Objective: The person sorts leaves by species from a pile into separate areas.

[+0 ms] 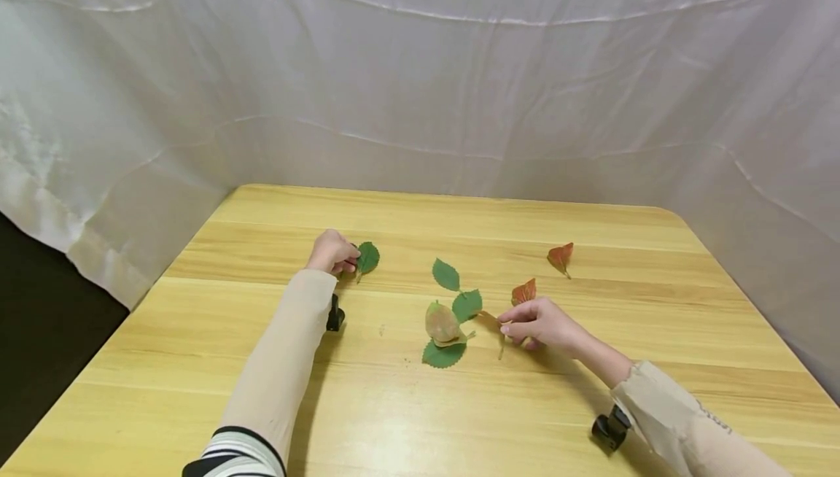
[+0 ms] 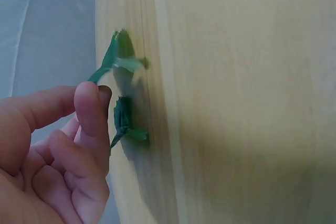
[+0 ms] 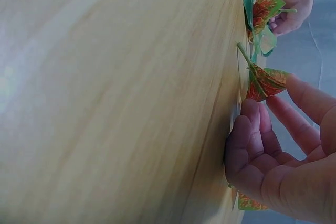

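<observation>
My left hand, at the left of the table, pinches a green leaf between thumb and fingertip. Just beside those fingers, a second green leaf is on the wood. My right hand holds a red-and-green leaf by its edge between finger and thumb, its stem pointing away from the fingers. Left of that hand, several green leaves and a pale reddish-green leaf form a loose, partly overlapping group. Just behind the right hand lies a red leaf, partly covered by it.
Farther back on the right lies another red leaf with its stem toward me. The wooden table has rounded far corners, and a pale cloth curtain hangs behind it and at both sides.
</observation>
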`<state>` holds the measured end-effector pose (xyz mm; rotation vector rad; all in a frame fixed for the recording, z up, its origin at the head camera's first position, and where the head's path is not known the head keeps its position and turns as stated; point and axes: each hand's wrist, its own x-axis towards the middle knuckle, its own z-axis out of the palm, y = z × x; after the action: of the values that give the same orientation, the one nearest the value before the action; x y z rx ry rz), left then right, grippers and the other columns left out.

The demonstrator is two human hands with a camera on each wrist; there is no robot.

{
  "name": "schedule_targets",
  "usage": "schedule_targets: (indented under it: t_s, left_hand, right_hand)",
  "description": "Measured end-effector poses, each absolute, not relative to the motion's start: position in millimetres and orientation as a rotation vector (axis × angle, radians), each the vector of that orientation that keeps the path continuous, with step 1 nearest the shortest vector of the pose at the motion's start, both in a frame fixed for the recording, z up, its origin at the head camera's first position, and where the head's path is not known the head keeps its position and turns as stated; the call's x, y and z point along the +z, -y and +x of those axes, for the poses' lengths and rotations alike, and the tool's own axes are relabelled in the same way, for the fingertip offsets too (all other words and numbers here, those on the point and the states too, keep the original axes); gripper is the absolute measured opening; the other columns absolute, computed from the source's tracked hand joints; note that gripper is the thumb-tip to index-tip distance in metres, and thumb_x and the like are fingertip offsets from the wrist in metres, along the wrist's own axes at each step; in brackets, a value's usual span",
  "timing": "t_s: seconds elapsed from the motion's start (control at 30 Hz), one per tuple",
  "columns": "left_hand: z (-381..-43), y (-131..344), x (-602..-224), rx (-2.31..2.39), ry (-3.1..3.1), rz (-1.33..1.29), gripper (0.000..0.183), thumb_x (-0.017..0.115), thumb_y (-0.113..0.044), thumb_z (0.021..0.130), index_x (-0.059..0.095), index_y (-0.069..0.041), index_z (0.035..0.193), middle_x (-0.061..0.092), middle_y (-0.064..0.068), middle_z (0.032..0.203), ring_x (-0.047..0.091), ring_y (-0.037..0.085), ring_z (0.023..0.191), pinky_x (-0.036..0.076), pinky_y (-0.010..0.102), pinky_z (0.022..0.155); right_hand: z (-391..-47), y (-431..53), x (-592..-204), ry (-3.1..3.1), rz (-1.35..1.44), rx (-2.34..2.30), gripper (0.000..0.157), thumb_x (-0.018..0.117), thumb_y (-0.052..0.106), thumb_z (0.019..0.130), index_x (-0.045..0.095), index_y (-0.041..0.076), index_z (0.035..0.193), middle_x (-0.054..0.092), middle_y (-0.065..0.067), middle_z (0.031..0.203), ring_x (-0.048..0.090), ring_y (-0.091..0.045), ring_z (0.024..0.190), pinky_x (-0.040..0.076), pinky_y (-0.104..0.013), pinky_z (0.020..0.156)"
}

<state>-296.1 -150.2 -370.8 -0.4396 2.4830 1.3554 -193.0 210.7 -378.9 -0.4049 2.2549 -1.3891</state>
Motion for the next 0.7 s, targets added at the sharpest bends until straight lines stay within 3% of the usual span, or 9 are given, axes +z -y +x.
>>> schedule_targets:
  t_s: [0.27,0.53,0.7]
  left_hand:
    - [-297,150,-372,1.318,-2.51,-0.508,0.014,0.058,-0.003,0.084,0.061,0.008,0.091,0.06,0.011,0.067,0.055,0.012,0.045,0.04,0.018,0.041]
    - [-289,148,-364,1.041,-2.671,-0.506,0.015,0.056,-0.007,0.081,0.059,-0.002,0.067,0.06,0.009,0.058,0.053,0.013,0.043,0.041,0.021,0.041]
    - [-284,146,-363,1.084,-2.711,-0.375,0.011,0.055,-0.009,0.082,0.061,-0.003,0.075,0.062,0.008,0.064,0.054,0.013,0.046,0.037,0.019,0.039]
  right_hand:
    - [-194,-210,-380,-2.258,-0.397,-1.386,0.035,0.062,0.013,0.084,0.057,-0.012,0.108,0.061,-0.01,0.077,0.055,-0.019,0.068,0.048,-0.031,0.056]
    - [-194,-210,-381,-2.251,-0.391,-1.395,0.035,0.063,0.013,0.084,0.057,-0.012,0.108,0.062,-0.01,0.079,0.056,-0.019,0.069,0.048,-0.03,0.057]
    - [-194,-211,-382,-2.245,-0.385,-1.403,0.035,0.062,0.012,0.084,0.056,-0.013,0.108,0.062,-0.01,0.081,0.056,-0.019,0.069,0.049,-0.03,0.057]
